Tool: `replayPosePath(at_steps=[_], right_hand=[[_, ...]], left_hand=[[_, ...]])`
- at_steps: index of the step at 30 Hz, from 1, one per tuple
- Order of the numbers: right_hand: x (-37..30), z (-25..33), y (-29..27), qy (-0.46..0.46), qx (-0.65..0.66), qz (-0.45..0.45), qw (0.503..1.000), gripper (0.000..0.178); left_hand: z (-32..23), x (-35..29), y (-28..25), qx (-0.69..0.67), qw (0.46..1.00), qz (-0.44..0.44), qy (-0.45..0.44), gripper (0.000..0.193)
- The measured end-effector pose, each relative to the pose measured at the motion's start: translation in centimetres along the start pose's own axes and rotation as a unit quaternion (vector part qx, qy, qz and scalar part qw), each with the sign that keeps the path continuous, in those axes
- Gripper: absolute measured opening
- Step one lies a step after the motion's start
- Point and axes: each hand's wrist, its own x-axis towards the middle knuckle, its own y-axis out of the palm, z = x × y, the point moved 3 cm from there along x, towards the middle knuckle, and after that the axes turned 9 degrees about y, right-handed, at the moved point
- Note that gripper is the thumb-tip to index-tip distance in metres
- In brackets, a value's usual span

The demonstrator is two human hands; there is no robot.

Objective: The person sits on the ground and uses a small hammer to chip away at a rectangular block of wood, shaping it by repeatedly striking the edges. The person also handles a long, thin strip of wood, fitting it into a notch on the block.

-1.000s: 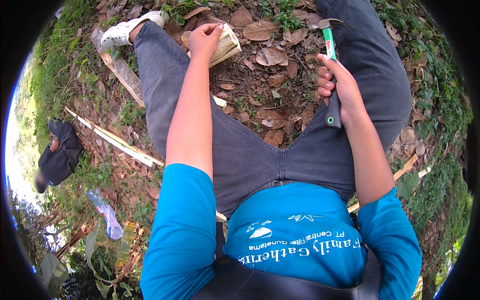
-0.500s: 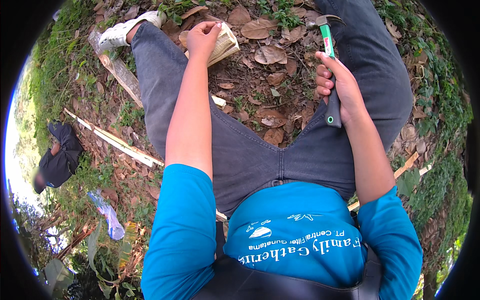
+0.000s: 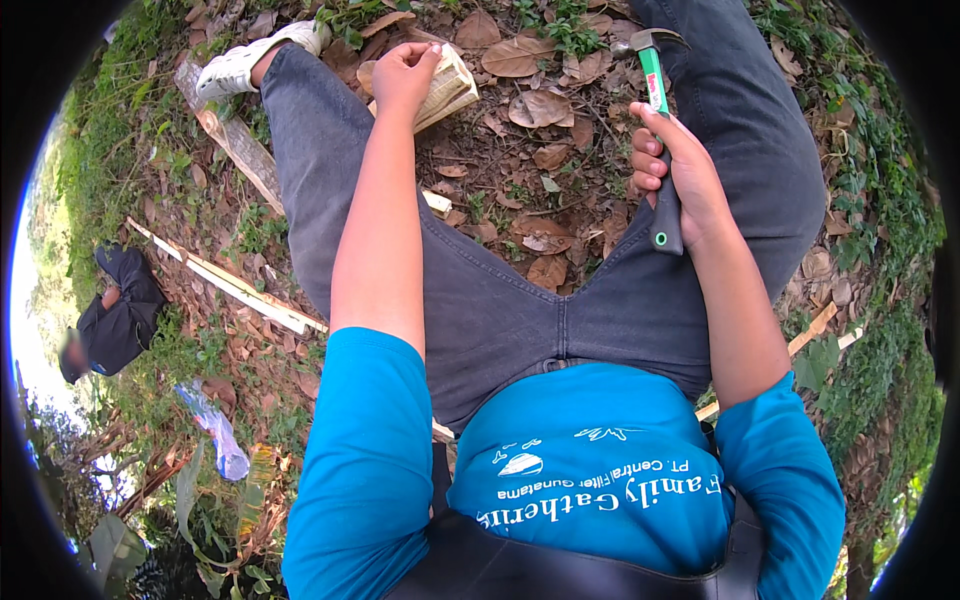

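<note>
My right hand (image 3: pixel 680 170) is wrapped round the dark handle of a claw hammer (image 3: pixel 655 85), over my right thigh. The hammer has a green neck and a metal head pointing away from me. My left hand (image 3: pixel 407 82) rests at a pale wooden block (image 3: pixel 450 95) near my left shin. Its thumb and forefinger are pinched together at the block's top edge. Whatever they hold is too small to make out. Part of the block is hidden behind that hand.
Dry leaves (image 3: pixel 540 110) cover the soil between my legs. A wooden plank (image 3: pixel 232 140) lies beyond my left leg, with a long pale strip (image 3: pixel 230 280) nearer. A clear plastic bag (image 3: pixel 222 440) lies left. A person in dark clothes (image 3: pixel 125 300) sits at the far left.
</note>
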Motion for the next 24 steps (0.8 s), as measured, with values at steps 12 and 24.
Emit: replayPosePath(at_steps=[12, 24], right_hand=[[-0.1, 0.2, 1.9, -0.072, -0.316, -0.037, 0.945, 0.051], [4.7, 5.2, 15.3, -0.291, -0.569, 0.074, 0.766, 0.051]], left_hand=[[0.8, 0.5, 0.1, -0.013, 1.0, 0.016, -0.007, 0.024], [-0.3, -0.6, 0.2, 0.062, 0.998, 0.008, 0.007, 0.029]])
